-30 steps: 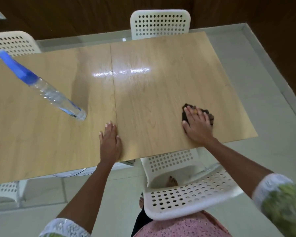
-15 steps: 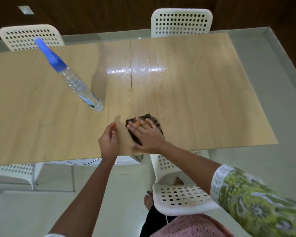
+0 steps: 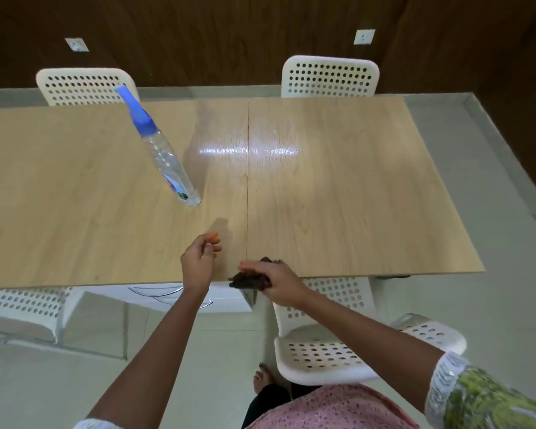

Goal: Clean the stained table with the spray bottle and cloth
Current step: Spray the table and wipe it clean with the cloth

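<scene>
A clear spray bottle (image 3: 167,159) with a blue nozzle stands on the light wooden table (image 3: 353,196), left of the centre seam. My right hand (image 3: 276,281) grips a dark crumpled cloth (image 3: 248,280) at the table's near edge, just right of the seam; part of the cloth hangs past the edge. My left hand (image 3: 200,261) is raised just above the near edge, left of the seam, with its fingers loosely curled and nothing in it.
White perforated chairs stand around the table: two at the far side (image 3: 330,77) (image 3: 85,86), one at the near left (image 3: 25,308) and one at my right (image 3: 338,342). My foot (image 3: 262,379) shows on the pale floor below.
My right hand dragged the cloth leftwards along the near edge, then pulled it to the very edge and closed round it. My left hand lifted off the table.
</scene>
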